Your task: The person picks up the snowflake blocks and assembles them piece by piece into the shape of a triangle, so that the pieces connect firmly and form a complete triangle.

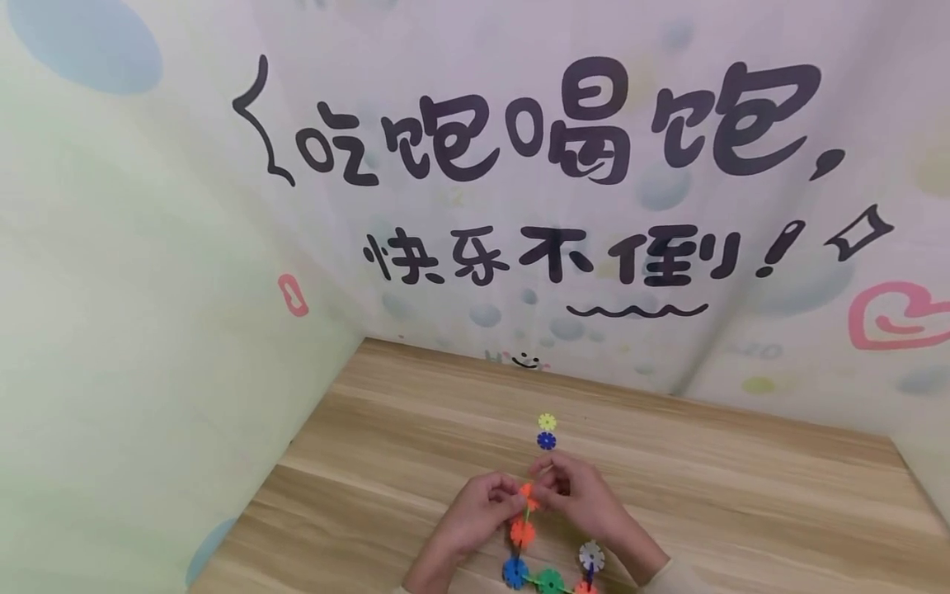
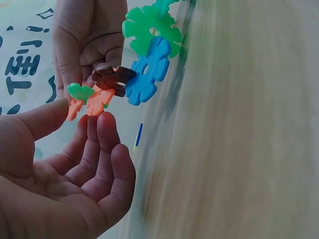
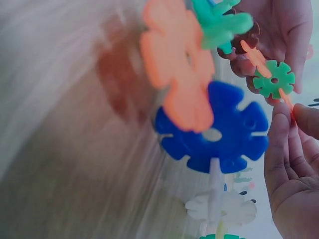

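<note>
A chain of slotted plastic snowflake discs hangs between my hands and curves back toward me. My left hand pinches its far end beside an orange disc and a small green disc. My right hand pinches the endmost orange disc between thumb and fingers. Farther along the chain come another orange disc, a brown disc, a blue disc and a green disc. A dark blue disc and a whitish disc follow near my right wrist.
On the wooden table, a loose yellow disc and a loose blue disc lie just beyond my hands. A printed cloth wall stands behind the table, and another rises on the left.
</note>
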Available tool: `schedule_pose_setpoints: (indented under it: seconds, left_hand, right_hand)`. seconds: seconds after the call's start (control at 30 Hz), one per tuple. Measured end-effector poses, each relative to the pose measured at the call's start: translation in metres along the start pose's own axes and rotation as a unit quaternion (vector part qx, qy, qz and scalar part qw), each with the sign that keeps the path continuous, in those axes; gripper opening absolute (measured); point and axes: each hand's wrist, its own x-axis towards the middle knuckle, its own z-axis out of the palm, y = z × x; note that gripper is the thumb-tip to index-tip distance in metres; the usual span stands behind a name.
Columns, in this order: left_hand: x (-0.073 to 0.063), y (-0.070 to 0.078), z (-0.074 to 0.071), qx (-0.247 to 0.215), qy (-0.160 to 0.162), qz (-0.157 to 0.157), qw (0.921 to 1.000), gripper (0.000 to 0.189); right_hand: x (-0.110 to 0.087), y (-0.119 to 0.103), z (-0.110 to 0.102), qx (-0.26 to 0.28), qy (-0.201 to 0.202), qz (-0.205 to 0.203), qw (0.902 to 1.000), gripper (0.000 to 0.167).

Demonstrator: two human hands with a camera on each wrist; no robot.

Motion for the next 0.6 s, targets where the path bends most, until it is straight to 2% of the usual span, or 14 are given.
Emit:
schedule_pose_setpoints:
  seconds: [0.13,0.23,0.4,0.53,0.6]
  left_hand:
    - [-0.001,-0.001,0.0,-0.012,0.0,0.003,0.9999,0.01]
    - [-0.002,-0.001,-0.001,-0.014,0.002,0.003,0.9999,0.009]
    - [0.001,0.0,-0.002,-0.017,-0.002,0.022,0.9996,0.011]
    - [0.001,0.0,-0.004,-0.014,-0.008,0.018,0.9997,0.01]
    - [-0.001,-0.001,-0.003,-0.011,-0.007,0.009,0.9999,0.009]
  right_hand:
    - [0.0,-0.001,0.002,0.001,-0.011,0.001,0.9999,0.022]
    - [0.003,-0.001,-0.001,-0.012,-0.003,-0.005,0.9999,0.018]
    - [0.02,-0.001,-0.017,-0.053,0.059,-0.007,0.9968,0.007]
    - [0.038,0.002,-0.029,-0.08,0.105,0.028,0.9909,0.009]
    - [0.046,0.006,-0.033,-0.088,0.115,0.048,0.9884,0.013]
